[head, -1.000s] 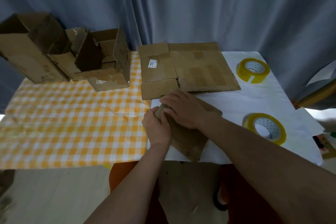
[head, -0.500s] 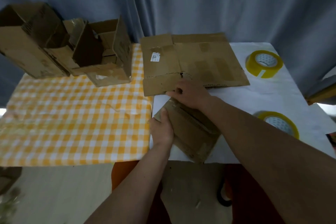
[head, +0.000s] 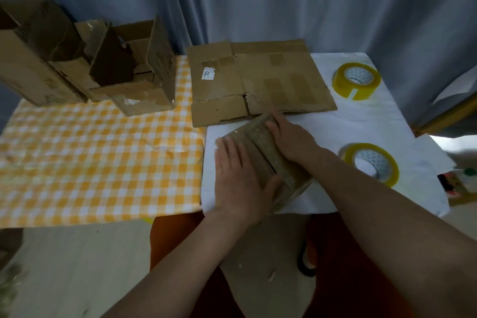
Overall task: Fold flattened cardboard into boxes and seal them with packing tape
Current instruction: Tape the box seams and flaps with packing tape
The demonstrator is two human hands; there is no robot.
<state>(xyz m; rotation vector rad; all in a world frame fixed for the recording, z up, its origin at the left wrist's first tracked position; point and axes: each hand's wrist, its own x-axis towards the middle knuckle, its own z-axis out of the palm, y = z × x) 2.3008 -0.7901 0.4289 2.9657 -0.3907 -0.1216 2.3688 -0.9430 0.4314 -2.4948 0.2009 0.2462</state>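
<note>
Since half a second ago, the left hand (head: 236, 175) has moved from the near corner of the small cardboard box (head: 268, 160) up onto its top, and the right hand (head: 289, 141) has drawn back from the far flat sheet onto the same box. Seen from the head camera, both hands lie spread, fingers straight, pressing the box's two top flaps down on the white-covered right half of the table (head: 374, 121). A dark seam runs between the flaps. Just beyond the box lies a flattened cardboard sheet (head: 258, 80), touching its far corner. Two yellow tape rolls (head: 356, 80) (head: 370, 162) sit to the right, apart from the box. Opened boxes (head: 85, 64) stand at the rear left on the yellow checked cloth (head: 90, 162).
</note>
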